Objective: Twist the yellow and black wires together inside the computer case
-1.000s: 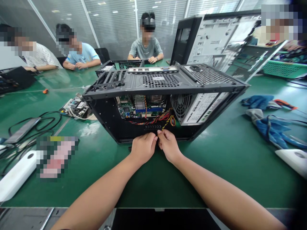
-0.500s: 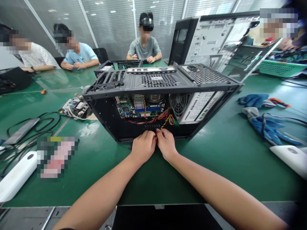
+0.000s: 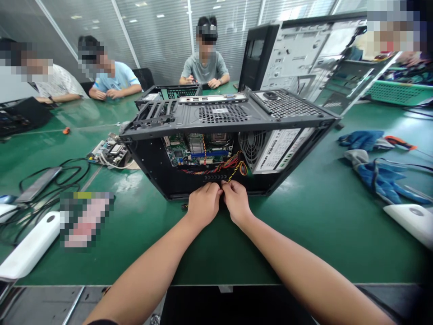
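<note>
A black computer case (image 3: 189,122) lies with its open side facing me and its vented rear panel upward. Within it I see a green motherboard (image 3: 176,158), a power supply (image 3: 275,153) with a fan, and a bundle of coloured wires (image 3: 216,170). My left hand (image 3: 204,205) and my right hand (image 3: 237,203) meet at the case's near lower edge, fingers pinched. A yellow-and-black cable (image 3: 230,177) runs from the bundle into my right fingers. Left of my left hand a small dark connector (image 3: 184,206) sticks out. The stretch between my fingers is mostly hidden.
Left are a white device (image 3: 30,248), black cables (image 3: 72,169), a blurred-out flat object (image 3: 88,219) and a small electronic assembly (image 3: 110,151). Blue gloves (image 3: 379,176) and another white device (image 3: 411,221) lie right. Behind stand another open case (image 3: 260,58) and a green basket (image 3: 399,92). Several people sit around.
Both hands keep their pinch at the case's lower edge with barely any movement. The camera view has shifted slightly.
</note>
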{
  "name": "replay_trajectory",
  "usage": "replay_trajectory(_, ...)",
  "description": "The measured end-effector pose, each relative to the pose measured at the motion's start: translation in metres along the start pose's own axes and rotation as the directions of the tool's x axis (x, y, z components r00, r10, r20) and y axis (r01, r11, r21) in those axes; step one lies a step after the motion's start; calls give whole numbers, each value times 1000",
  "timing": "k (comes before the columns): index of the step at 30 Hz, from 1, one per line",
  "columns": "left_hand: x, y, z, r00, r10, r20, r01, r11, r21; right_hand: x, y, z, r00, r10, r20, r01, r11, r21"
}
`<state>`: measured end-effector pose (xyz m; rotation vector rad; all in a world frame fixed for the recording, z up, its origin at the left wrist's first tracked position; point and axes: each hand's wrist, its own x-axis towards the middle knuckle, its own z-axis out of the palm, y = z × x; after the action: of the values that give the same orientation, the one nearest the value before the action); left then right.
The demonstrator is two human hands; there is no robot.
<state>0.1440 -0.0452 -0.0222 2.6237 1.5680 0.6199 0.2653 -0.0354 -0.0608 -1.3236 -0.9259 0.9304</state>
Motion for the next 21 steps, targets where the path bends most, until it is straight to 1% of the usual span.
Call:
replay_trajectory(3, 3, 4, -6, 999, -14, 33, 14, 1000, -12, 0, -2, -1, 1000, 16, 6, -16, 1000, 18)
replay_trajectory(4, 4, 6, -9, 998, -36, 48, 37, 999, -27, 0, -3, -1, 1000, 22, 10, -22, 999, 23)
replay_trajectory(6, 8, 9, -15, 990, -110, 91, 118, 990, -82, 0, -5, -1, 999, 32, 24, -33, 999, 31)
replay_trajectory(9, 13, 13, -24, 968, -173, 182, 198, 972, -128, 0, -8, -1, 998, 48, 50, -50, 998, 49)
replay_trajectory(12, 16, 16, -28, 953, -227, 200, 254, 960, -121, 0, -10, -2, 996, 62, 63, -67, 995, 72)
replay_trajectory(14, 17, 19, -29, 954, -237, 182, 259, 960, -106, 0, -11, -2, 996, 63, 69, -68, 994, 85)
replay_trajectory(17, 15, 22, -26, 968, -226, 109, 234, 970, -71, 0, -13, -3, 995, 60, 84, -69, 992, 107)
replay_trajectory(21, 9, 21, -18, 988, -151, 16, 151, 988, -27, -1, -17, -4, 988, 110, 112, -129, 974, 185)
